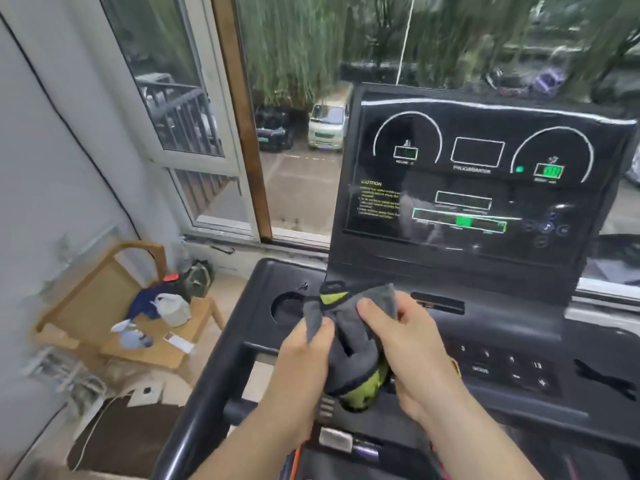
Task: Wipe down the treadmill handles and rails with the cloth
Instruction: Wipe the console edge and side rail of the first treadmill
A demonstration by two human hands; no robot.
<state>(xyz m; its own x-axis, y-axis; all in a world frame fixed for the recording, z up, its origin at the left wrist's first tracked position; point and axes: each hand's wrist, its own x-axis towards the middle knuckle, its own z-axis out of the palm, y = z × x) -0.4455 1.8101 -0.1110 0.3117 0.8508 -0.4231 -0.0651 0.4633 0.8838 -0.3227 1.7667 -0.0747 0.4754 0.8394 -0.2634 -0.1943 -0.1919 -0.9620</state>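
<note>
A grey cloth with a green-yellow side point(349, 337) is bunched up between both hands above the treadmill's black console deck point(498, 327). My left hand point(301, 362) pinches its left edge. On the cloth's right side, my right hand point(412, 344) grips it with the thumb on top. The left black handrail point(204, 403) runs down to the lower left, below my left forearm. The upright display panel point(478, 174) is lit behind the hands. The right rail is out of view.
A round cup holder point(287, 308) sits in the deck left of the cloth. Button pad point(502, 368) lies to the right. A wooden chair point(138, 323) with bags and clutter stands on the floor at left, by the open window point(298, 161).
</note>
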